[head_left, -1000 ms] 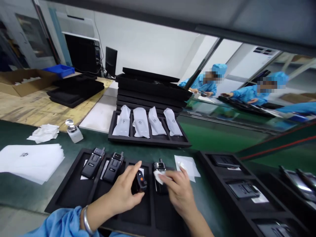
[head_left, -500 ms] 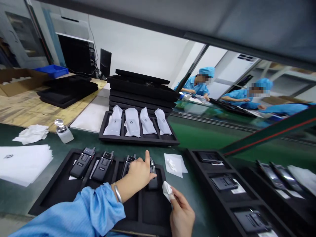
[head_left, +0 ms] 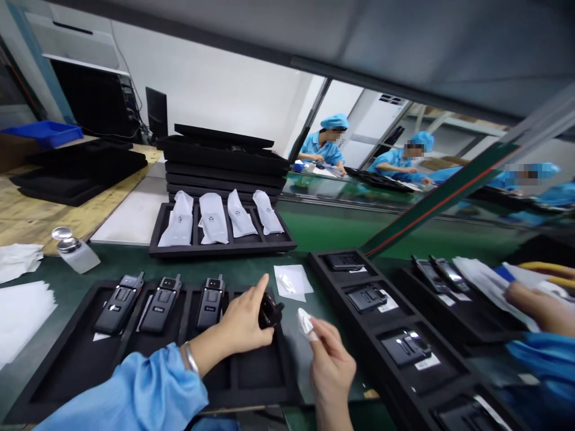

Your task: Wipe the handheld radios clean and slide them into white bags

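My left hand (head_left: 245, 320), with a silver bracelet at the wrist, grips a black handheld radio (head_left: 271, 311) and tilts it up above the right compartment of the black foam tray (head_left: 258, 372). Part of the radio is hidden behind the fingers. Beside it, my right hand (head_left: 331, 356) pinches a small folded white cloth (head_left: 305, 324), apart from the radio. Three more radios lie in that tray: one at left (head_left: 119, 303), a second radio (head_left: 159, 304) beside it and a third radio (head_left: 210, 301) nearest my left hand.
Behind stands a tray (head_left: 215, 248) of white-bagged items (head_left: 212, 218), before stacked foam trays (head_left: 224, 161). White sheets (head_left: 291, 282) lie right. Another tray (head_left: 345, 320) holds radios. A pump bottle (head_left: 78, 254) stands left. A co-worker's hand (head_left: 541, 306) reaches in; others sit beyond.
My left hand has taken hold of the right-hand radio and lifted it at a tilt. My right hand still pinches the cloth. The view has turned right, bringing a co-worker's hand into sight.
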Demonstrator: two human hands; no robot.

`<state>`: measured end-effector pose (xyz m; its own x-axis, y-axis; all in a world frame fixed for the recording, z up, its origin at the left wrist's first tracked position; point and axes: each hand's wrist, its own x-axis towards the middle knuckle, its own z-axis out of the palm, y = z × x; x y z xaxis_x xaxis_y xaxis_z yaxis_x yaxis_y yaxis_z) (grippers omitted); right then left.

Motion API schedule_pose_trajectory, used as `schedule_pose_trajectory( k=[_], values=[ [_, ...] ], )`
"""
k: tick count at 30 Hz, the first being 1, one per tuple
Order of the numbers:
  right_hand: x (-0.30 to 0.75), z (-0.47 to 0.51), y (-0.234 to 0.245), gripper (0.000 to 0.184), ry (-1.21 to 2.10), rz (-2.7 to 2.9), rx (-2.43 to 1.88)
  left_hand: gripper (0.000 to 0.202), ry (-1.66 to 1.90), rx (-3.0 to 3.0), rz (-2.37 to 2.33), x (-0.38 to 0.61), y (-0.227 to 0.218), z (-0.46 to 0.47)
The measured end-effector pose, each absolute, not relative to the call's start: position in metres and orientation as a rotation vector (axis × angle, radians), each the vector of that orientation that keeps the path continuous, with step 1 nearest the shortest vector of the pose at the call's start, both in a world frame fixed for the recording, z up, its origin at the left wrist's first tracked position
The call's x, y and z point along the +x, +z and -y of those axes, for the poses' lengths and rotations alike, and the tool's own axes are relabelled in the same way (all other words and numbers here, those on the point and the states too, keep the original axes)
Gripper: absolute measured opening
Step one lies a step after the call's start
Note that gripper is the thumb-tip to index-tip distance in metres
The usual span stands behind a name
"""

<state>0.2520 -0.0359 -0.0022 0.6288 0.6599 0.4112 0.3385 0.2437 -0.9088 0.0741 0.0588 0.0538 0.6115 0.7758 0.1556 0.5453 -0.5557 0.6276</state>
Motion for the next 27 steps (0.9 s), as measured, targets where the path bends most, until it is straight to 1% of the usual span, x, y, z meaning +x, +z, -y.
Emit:
schedule_pose_trajectory(
  k=[2,5,7,9,13,15,18,21,23,25,27],
  values=[
    [0.254,0.032,0.024,0.024,0.147,1.283,-1.330,0.110,0.734,2.276,-0.782,0.058,0.045,-0.048],
    [0.247,0.019,0.056,0.039,0.020,1.796,-1.208,0.111,0.860,2.251,-0.659,0.041,0.034,-0.039],
    [0.246,0.011,0.065,0.040,-0.085,1.999,-1.154,0.110,0.920,2.224,-0.644,0.036,0.029,-0.036],
    [0.250,0.007,0.065,0.038,-0.171,2.087,-1.153,0.109,0.955,2.201,-0.643,0.034,0.027,-0.034],
    [0.255,0.008,0.064,0.038,-0.233,2.015,-1.213,0.108,0.961,2.184,-0.647,0.033,0.026,-0.033],
    [0.248,0.008,0.068,0.038,-0.206,1.981,-1.185,0.107,0.967,2.208,-0.634,0.032,0.026,-0.033],
    [0.241,0.004,0.073,0.037,-0.140,2.095,-1.118,0.107,0.959,2.239,-0.641,0.030,0.028,-0.032],
    [0.256,0.003,0.064,0.037,-0.149,2.105,-1.226,0.105,0.891,2.240,-0.690,0.034,0.033,-0.035],
    [0.275,0.009,0.050,0.031,-0.123,1.941,-1.372,0.100,0.819,2.213,-0.817,0.045,0.039,-0.039],
    [0.291,0.020,0.033,0.024,-0.039,1.675,-1.505,0.094,0.726,2.175,-1.037,0.062,0.045,-0.045],
    [0.299,0.034,0.016,0.027,0.056,1.442,-1.606,0.093,0.586,2.174,-1.249,0.083,0.049,-0.053]
  ],
)
